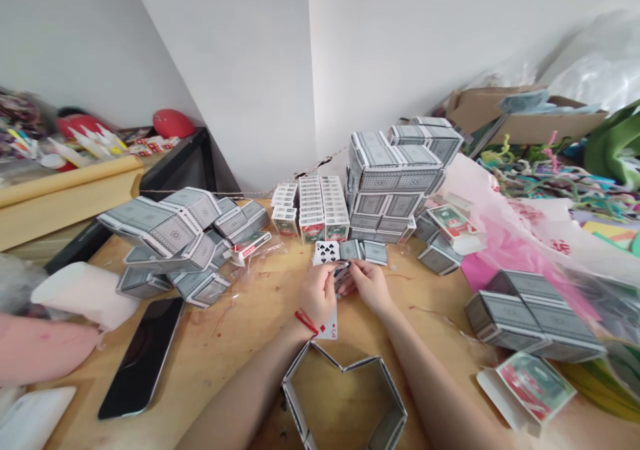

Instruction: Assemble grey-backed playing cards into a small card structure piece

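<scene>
My left hand (317, 291), with a red string bracelet at its wrist, and my right hand (371, 286) meet in the middle of the table. Both have their fingers closed on a small playing card (341, 275), partly hidden by the fingers. Just beyond lie a ten of spades (327, 250), face up, and grey-backed cards (375, 253). A three of diamonds (329, 329) sticks out from under my left hand. Between my forearms stands a heart-shaped ring of joined cards (399, 403), hollow in the middle.
Stacked card blocks stand at left (160, 227), at back right (395, 180) and at right (535, 317). Upright card boxes (323, 210) line the wall. A black phone (143, 353) lies at left, an opened card box (535, 387) at front right, pink plastic bags (520, 230) behind.
</scene>
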The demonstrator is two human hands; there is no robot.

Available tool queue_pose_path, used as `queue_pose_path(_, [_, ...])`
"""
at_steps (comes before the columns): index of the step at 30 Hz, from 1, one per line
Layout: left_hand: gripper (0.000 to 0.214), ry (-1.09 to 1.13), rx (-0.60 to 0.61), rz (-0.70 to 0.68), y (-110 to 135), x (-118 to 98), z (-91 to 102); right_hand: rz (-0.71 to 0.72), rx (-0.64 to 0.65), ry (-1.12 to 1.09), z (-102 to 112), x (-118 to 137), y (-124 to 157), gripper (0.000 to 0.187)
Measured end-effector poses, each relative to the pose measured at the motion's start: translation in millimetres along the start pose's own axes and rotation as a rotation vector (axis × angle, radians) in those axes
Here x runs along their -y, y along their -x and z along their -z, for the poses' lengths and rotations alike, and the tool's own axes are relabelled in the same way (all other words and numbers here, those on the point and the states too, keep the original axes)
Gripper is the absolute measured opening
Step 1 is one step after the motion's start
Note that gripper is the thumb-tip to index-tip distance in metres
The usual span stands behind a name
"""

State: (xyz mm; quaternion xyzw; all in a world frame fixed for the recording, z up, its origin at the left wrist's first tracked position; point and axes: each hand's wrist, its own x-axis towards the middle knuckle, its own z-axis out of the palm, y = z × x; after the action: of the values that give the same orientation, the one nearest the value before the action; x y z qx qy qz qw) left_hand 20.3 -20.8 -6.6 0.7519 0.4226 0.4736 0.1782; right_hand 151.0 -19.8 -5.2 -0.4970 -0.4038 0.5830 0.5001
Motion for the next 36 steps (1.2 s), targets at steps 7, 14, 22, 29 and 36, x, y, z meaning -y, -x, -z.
queue_pose_path(7, [0.030, -0.018, 0.067, -0.309, -5, -2, -0.4, 0.012, -0.031, -0.054, 2, -6, -2, 0.020])
queue_pose_path(14, [0.031, -0.062, 0.123, -0.371, -6, -3, 0.1, 0.024, -0.022, -0.034, 5, -6, -3, 0.022])
queue_pose_path(22, [0.026, 0.080, -0.103, 0.246, -1, 1, -6.9, 0.022, -0.022, 0.015, 4, 4, -2, 0.027])
queue_pose_path(29, [0.029, 0.199, -0.204, 0.453, -5, 3, -7.7, -0.108, 0.152, 0.059, -10, 2, 3, 0.029])
queue_pose_path(36, [0.031, 0.189, -0.199, 0.417, -4, 1, -8.3, -0.106, 0.140, 0.027, -10, -3, 1, 0.032])
